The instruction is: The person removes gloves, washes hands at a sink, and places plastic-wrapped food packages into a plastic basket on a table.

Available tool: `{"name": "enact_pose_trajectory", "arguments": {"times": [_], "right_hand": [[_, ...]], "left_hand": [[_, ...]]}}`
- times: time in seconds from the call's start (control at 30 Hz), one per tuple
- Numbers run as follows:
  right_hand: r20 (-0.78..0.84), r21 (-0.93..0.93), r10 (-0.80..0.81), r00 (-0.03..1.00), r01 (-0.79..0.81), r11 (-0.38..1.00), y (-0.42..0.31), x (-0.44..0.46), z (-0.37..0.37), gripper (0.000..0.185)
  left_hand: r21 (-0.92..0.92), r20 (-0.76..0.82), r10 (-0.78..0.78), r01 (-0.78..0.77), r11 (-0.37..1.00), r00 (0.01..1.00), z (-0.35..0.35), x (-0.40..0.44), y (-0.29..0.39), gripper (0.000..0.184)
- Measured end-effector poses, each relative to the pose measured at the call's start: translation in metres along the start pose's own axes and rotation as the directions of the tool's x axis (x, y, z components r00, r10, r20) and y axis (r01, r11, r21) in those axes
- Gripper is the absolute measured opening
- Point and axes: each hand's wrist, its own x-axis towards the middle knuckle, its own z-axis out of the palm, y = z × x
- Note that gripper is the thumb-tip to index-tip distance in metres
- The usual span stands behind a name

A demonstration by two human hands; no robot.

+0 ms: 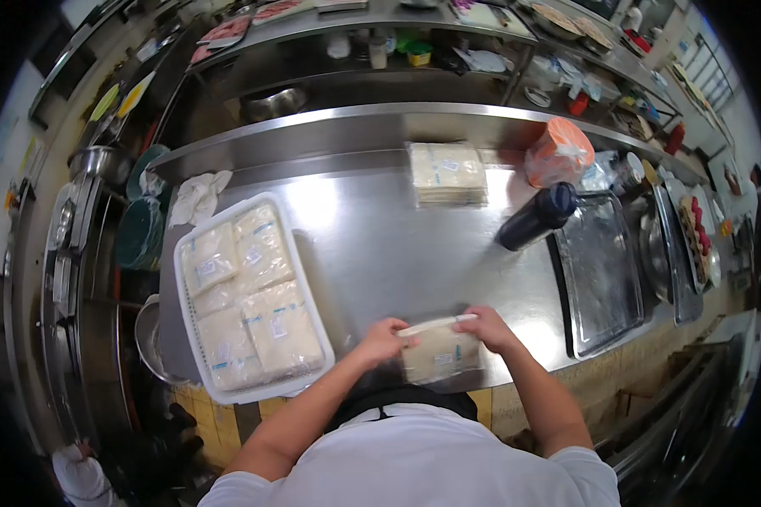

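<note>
Near the front edge of the steel table, my left hand and my right hand grip the upper corners of a clear plastic packet of pale, flat sheets. Its top edge is raised toward me, and a small label shows on its face. On the left, a white plastic basket holds several similar packets in stacks. Another stack of such packets lies by the table's back ledge. The fingers behind the held packet are partly hidden.
A dark bottle and an orange-and-white bagged roll stand to the right, beside a dark metal tray. A white cloth lies at back left. Beyond the ledge, shelving holds a metal bowl. Another person is at lower left.
</note>
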Motion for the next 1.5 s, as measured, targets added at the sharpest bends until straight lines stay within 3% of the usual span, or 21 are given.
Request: {"name": "enact_pose_trajectory", "arguments": {"times": [0.07, 0.13, 0.2, 0.3, 0.33, 0.4, 0.43, 0.5, 0.53, 0.67, 0.73, 0.87, 0.93, 1.0, 1.1, 1.2, 1.4, 1.5], "right_hand": [[-0.135, 0.444, 0.101, 0.986, -0.031, 0.896, 0.016, -0.012, 0.018, 0.032], [-0.131, 0.39, 0.071, 0.989, -0.014, 0.921, 0.029, -0.024, 0.021, 0.039], [-0.123, 0.157, -0.152, 0.981, 0.171, 0.973, 0.034, -0.043, 0.03, 0.037], [-0.118, -0.081, -0.007, 0.993, -0.003, 0.997, 0.048, -0.053, 0.032, 0.035], [-0.145, -0.083, -0.01, 0.989, -0.002, 0.997, 0.046, -0.055, 0.029, 0.034], [-0.195, -0.086, -0.015, 0.981, -0.002, 0.996, 0.036, -0.06, 0.027, 0.033], [-0.269, 0.083, -0.067, 0.961, 0.092, 0.992, 0.016, -0.067, 0.035, 0.023], [-0.197, 0.256, -0.067, 0.978, 0.117, 0.96, -0.068, -0.099, 0.057, 0.026], [-0.17, 0.249, -0.096, 0.981, 0.137, 0.959, -0.091, -0.107, 0.067, 0.027], [-0.066, 0.195, -0.231, 0.971, 0.239, 0.951, -0.152, -0.113, 0.126, 0.028], [-0.027, 0.204, -0.31, 0.95, 0.309, 0.929, -0.175, -0.103, 0.17, 0.026], [0.117, 0.149, -0.401, 0.909, 0.383, 0.912, -0.221, -0.052, 0.268, 0.03], [0.179, 0.317, -0.472, 0.863, 0.404, 0.858, -0.235, -0.015, 0.322, 0.035], [0.188, 0.016, -0.344, 0.92, 0.348, 0.937, -0.248, 0.021, 0.357, 0.042], [0.159, -0.201, -0.214, 0.964, 0.244, 0.949, -0.233, 0.077, 0.397, 0.046], [0.058, -0.504, -0.541, 0.839, 0.492, 0.71, -0.219, 0.092, 0.411, 0.045], [0.089, -0.418, -0.494, 0.865, 0.483, 0.769, -0.219, 0.085, 0.413, 0.047], [0.123, -0.325, -0.533, 0.837, 0.541, 0.775, -0.211, 0.087, 0.41, 0.049]], "left_hand": [[0.156, 0.033, 0.117, -0.121, 0.98, 0.993, 0.009, 0.001, -0.035, 0.029], [0.268, 0.017, 0.212, -0.208, 0.941, 0.977, 0.012, -0.003, -0.045, 0.028], [0.345, -0.037, 0.297, -0.267, 0.9, 0.954, 0.015, -0.017, -0.039, 0.027], [0.35, 0.0, 0.183, -0.171, 0.921, 0.983, 0.006, -0.036, -0.023, 0.035], [0.307, 0.008, 0.195, -0.188, 0.933, 0.981, 0.004, -0.041, -0.022, 0.032], [-0.066, -0.013, 0.088, -0.089, 0.994, 0.996, -0.006, -0.062, -0.001, 0.029], [-0.254, -0.006, 0.033, -0.033, 0.967, 0.999, -0.013, -0.081, 0.014, 0.028], [-0.517, 0.039, 0.032, -0.008, 0.856, 0.999, -0.03, -0.112, 0.039, 0.026], [-0.632, 0.061, 0.043, 0.006, 0.775, 0.997, -0.038, -0.122, 0.042, 0.026], [-0.326, -0.256, 0.318, -0.391, 0.861, 0.913, -0.083, -0.118, -0.003, 0.034], [-0.14, -0.445, 0.291, -0.386, 0.912, 0.847, -0.135, -0.175, 0.018, 0.041], [-0.109, -0.684, 0.325, -0.532, 0.84, 0.653, -0.238, -0.21, -0.008, 0.046], [-0.035, -0.759, 0.341, -0.558, 0.829, 0.554, -0.288, -0.217, -0.023, 0.045], [0.067, -0.836, 0.238, -0.338, 0.939, 0.495, -0.329, -0.218, -0.032, 0.047], [0.303, -0.841, 0.264, 0.007, 0.953, 0.472, -0.368, -0.195, -0.074, 0.053], [0.306, -0.855, 0.255, 0.043, 0.951, 0.451, -0.372, -0.195, -0.067, 0.054], [0.277, -0.884, 0.236, 0.046, 0.96, 0.403, -0.362, -0.205, -0.054, 0.047], [0.323, -0.863, 0.214, 0.173, 0.93, 0.458, -0.353, -0.215, -0.04, 0.039]]}}
